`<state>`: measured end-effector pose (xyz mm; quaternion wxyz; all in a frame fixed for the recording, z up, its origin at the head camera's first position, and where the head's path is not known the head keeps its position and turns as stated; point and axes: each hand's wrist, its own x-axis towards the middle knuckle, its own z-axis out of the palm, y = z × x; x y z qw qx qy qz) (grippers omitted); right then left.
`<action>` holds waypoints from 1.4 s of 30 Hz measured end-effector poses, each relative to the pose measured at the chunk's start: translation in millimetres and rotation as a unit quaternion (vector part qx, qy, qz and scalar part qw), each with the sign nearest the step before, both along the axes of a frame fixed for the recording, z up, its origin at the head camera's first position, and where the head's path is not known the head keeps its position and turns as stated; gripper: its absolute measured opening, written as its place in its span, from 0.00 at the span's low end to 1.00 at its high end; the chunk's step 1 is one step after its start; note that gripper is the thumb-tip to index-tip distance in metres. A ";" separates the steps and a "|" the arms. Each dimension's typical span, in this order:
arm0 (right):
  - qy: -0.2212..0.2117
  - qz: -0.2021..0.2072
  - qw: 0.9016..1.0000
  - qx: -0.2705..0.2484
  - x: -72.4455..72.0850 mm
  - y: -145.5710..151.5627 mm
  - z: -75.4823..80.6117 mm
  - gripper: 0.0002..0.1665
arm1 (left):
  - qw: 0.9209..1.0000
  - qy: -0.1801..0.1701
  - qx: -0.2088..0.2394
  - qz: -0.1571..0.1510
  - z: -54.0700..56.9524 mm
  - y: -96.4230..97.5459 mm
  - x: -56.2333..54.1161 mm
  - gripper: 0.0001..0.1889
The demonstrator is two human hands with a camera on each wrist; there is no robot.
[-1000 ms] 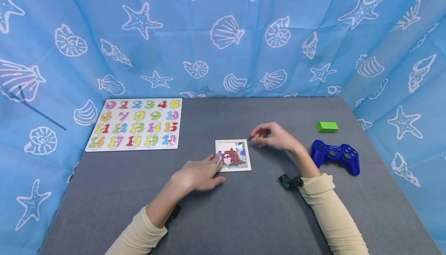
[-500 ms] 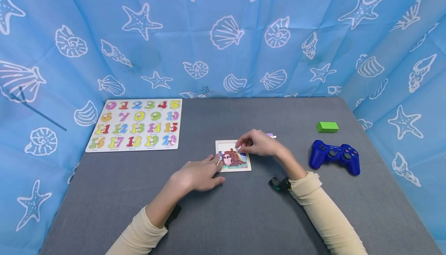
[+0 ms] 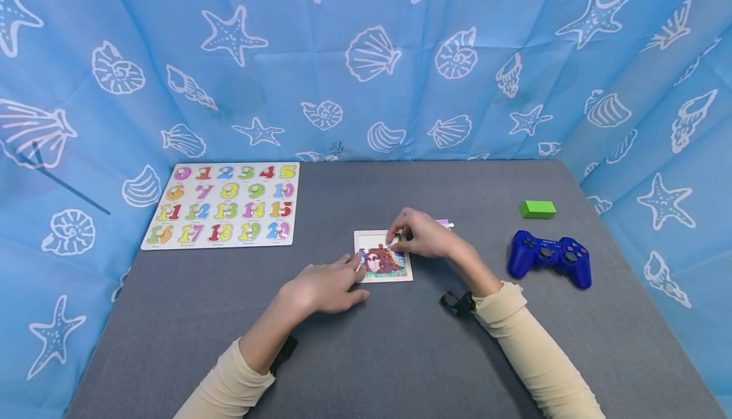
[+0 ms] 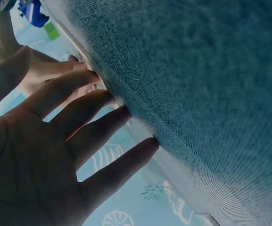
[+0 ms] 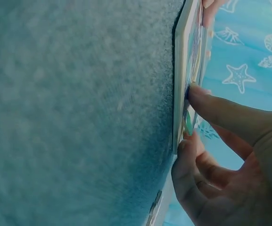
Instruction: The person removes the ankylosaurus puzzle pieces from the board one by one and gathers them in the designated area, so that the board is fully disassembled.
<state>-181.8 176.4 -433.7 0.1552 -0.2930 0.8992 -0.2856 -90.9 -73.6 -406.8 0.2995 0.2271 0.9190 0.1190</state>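
Observation:
A small jigsaw puzzle (image 3: 382,261) in a pale frame lies mid-table, most of its brown-haired figure picture in place and a blank white strip at its upper left. Fingers spread, my left hand (image 3: 326,287) rests on the puzzle's left edge; the left wrist view shows this hand (image 4: 65,136) with extended fingers. Over the upper right of the puzzle, my right hand (image 3: 422,234) pinches a puzzle piece between thumb and fingers. In the right wrist view a green-tinted piece (image 5: 189,121) shows between those fingertips, tilted against the frame. The fingers partly hide the piece.
Behind the right hand lies a loose purple puzzle piece (image 3: 443,222). A white number board (image 3: 293,215) sits back left. To the right are a green block (image 3: 537,209) and a blue game controller (image 3: 550,257). Blue shell-print curtains (image 3: 366,101) border the grey table (image 3: 389,355).
The right hand has moved left from beside the puzzle to over its upper right, bringing a piece with it. This uncovers the purple piece. The left hand stays in place.

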 end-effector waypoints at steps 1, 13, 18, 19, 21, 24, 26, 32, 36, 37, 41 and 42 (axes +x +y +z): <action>0.003 0.000 1.000 -0.001 0.4 -0.2 -0.2 0.03 | 1.000 0.000 0.000 0.000 0.3 0.2 0.0 0.33; -0.023 -0.023 0.998 -0.060 1.2 7.7 1.8 0.09 | 1.000 -0.001 -0.003 -0.001 -0.2 0.4 0.0 0.33; -0.042 -0.041 0.995 -0.086 0.9 25.5 6.6 0.12 | 1.000 0.000 -0.003 -0.002 -0.4 0.6 1.0 0.33; -0.046 -0.045 0.994 -0.089 0.8 29.9 7.9 0.12 | 1.000 0.001 -0.002 -0.003 -0.4 0.8 1.1 0.33; -0.051 -0.053 0.993 -0.094 0.3 39.3 9.9 0.13 | 1.000 0.000 -0.002 -0.002 -0.3 0.7 1.5 0.33; -0.062 -0.069 0.991 -0.100 -0.4 52.9 13.6 0.13 | 1.000 0.000 -0.001 -0.001 -0.2 0.7 1.9 0.33; -0.067 -0.075 0.989 -0.105 -1.4 61.6 15.8 0.13 | 1.000 0.001 -0.002 -0.001 -0.4 0.4 2.3 0.33; -0.086 -0.104 0.985 -0.108 -6.0 86.5 19.9 0.14 | 1.000 0.001 0.000 -0.001 -0.2 -0.2 2.8 0.34; -0.085 -0.121 0.984 -0.095 -10.1 103.0 20.5 0.14 | 1.000 0.002 0.000 -0.002 -0.2 -0.2 3.1 0.34; -0.083 -0.122 0.985 -0.092 -11.4 106.9 20.0 0.15 | 1.000 0.003 0.000 -0.002 -0.1 0.0 3.0 0.34; -0.086 -0.129 0.985 -0.077 -17.4 121.6 16.5 0.16 | 1.000 0.004 -0.002 -0.003 0.6 0.1 3.4 0.34; -0.091 -0.132 0.984 -0.075 -18.9 124.7 15.4 0.16 | 1.000 0.004 -0.003 -0.003 1.0 0.5 3.4 0.34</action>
